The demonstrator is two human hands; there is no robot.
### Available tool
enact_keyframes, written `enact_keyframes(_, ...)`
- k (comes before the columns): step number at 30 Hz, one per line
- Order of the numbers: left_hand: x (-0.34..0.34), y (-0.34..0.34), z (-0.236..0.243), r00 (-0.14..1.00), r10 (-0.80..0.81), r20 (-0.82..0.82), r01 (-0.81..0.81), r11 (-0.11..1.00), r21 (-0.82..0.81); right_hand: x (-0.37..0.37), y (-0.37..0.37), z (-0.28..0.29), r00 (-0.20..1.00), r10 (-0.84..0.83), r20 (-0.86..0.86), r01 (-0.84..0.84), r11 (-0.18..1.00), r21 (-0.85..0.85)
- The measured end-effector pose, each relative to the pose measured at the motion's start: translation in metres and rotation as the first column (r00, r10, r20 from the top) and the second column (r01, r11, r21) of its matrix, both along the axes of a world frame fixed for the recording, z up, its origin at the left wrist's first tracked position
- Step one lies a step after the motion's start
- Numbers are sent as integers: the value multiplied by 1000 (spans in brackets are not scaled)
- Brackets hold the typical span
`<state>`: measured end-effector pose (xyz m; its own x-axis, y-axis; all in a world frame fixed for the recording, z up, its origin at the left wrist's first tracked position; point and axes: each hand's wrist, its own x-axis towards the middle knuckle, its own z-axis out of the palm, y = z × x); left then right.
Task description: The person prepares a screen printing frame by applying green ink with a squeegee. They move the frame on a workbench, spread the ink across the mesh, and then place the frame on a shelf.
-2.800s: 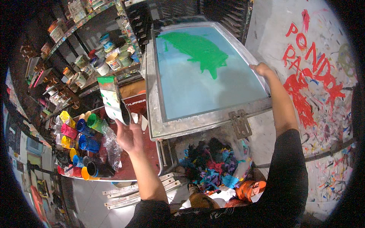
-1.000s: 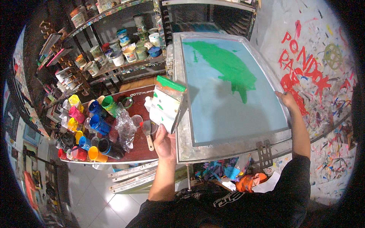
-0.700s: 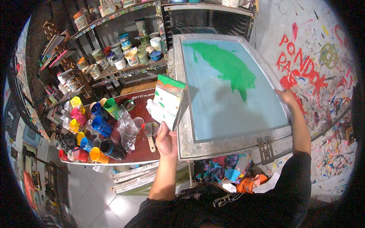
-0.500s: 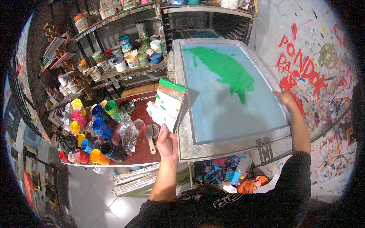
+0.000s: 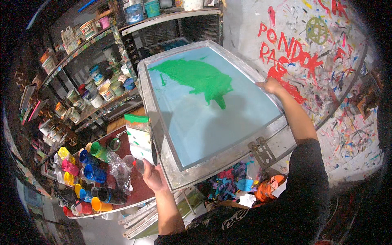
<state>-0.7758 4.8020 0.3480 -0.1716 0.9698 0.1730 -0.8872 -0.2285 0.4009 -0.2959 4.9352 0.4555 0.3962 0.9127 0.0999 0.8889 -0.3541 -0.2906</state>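
Observation:
My left hand (image 5: pixel 154 177) grips the lower end of a white squeegee (image 5: pixel 138 140) with green ink on its upper edge and spots on its face, close beside the screen's lower left corner. My right hand (image 5: pixel 267 85) is closed on the right side of the metal screen frame (image 5: pixel 210 178). The pale blue screen mesh (image 5: pixel 196 130) carries a wide patch of green ink (image 5: pixel 196 75) across its upper part. A hinged metal clamp (image 5: pixel 261 151) sits at the frame's front edge. Whether my left fingertips also touch the frame is hidden.
Colourful cups (image 5: pixel 96 173) and crumpled plastic (image 5: pixel 121 171) crowd a red board (image 5: pixel 139 196) at lower left. Shelves of tubs (image 5: pixel 96 98) and a drying rack (image 5: pixel 175 28) stand behind. A paint-smeared wall (image 5: pixel 335 106) is right. A pile of coloured scraps (image 5: pixel 228 183) lies below.
The view has turned, so the screen, squeegee and both hands appear further left and more tilted. My left hand and the squeegee sit lower in the picture; both hands keep their hold.

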Motion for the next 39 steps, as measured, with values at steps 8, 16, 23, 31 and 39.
enact_keyframes(8, 6, 3, 6, 999, 28, -31, -28, 999, -16, 15, 17, -16, 1000, 3, -11, -4, 999, -40)
enact_keyframes(16, 14, 2, 13, 1000, -5, -28, 5, 1000, -6, 11, 16, -7, 996, 28, -87, -40, 989, -143)
enact_keyframes(23, 16, -8, 21, 995, 41, -91, -41, 999, -4, 14, 10, -34, 996, 8, -94, -10, 1000, -17)
enact_keyframes(31, 17, -14, 22, 995, 82, -55, -84, 995, -50, 20, 0, -47, 996, 36, -84, -34, 999, 24)
enact_keyframes(39, 22, -21, 16, 995, 46, -91, -51, 997, -54, 12, -22, -22, 989, -35, -144, 27, 998, -55)
